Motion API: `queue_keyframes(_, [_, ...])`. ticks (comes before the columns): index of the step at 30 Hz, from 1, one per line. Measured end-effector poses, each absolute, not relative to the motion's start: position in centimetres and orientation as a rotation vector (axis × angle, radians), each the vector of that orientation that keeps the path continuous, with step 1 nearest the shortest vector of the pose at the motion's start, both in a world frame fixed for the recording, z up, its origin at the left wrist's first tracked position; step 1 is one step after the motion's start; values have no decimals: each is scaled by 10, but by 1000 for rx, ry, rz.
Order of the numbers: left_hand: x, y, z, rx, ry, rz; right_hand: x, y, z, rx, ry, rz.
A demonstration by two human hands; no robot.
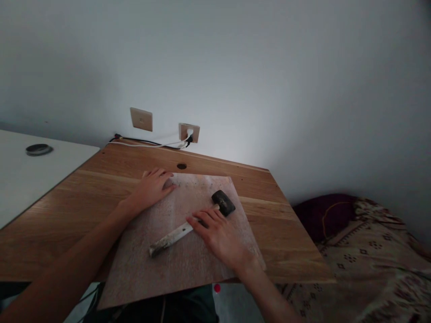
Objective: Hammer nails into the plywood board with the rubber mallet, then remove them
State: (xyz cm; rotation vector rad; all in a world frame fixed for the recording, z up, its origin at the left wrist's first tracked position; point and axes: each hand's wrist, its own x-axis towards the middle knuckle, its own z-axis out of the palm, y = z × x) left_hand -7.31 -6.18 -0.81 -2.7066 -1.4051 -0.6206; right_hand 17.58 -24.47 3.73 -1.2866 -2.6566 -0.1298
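Observation:
A thin reddish-brown board (148, 273) lies on the wooden table, its near edge jutting past the table's front. Across the board slants a mallet (175, 235) with a black head and a worn white handle; the head points to the far right. My right hand (218, 235) has its fingers over the handle just below the head. At the board's far left corner rests my left hand (151, 190), fingers stretched and thumb apart, touching the board. Small dark marks run in a row along the board's far edge; they are too small to make out.
The wooden table (276, 224) has a round dark hole (182, 166) near its back. Cables (144, 142) run to a wall socket (189, 133). A white tabletop (40, 179) adjoins on the left. Patterned bedding (363, 264) lies to the right.

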Motion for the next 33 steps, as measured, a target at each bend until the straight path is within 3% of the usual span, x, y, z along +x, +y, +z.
queue_keyframes(14, [-72,-52,-17,-2733,-1439,-755,229,-259,30,-1449,-2466,25])
queue_keyframes(18, [-67,-43,-17,-2771,-1395,-766,236,-237,51,-1521,-2470,176])
queue_keyframes(24, [-68,-35,-15,-2897,-1390,-896,246,-151,91,-2026,-2003,-57])
queue_keyframes(28, [-73,-40,-11,-2927,-1466,-1023,237,-120,77,-2369,-1881,24])
queue_keyframes(33, [-75,-42,-8,-2984,-1420,-1096,223,-114,55,-2452,-1939,99])
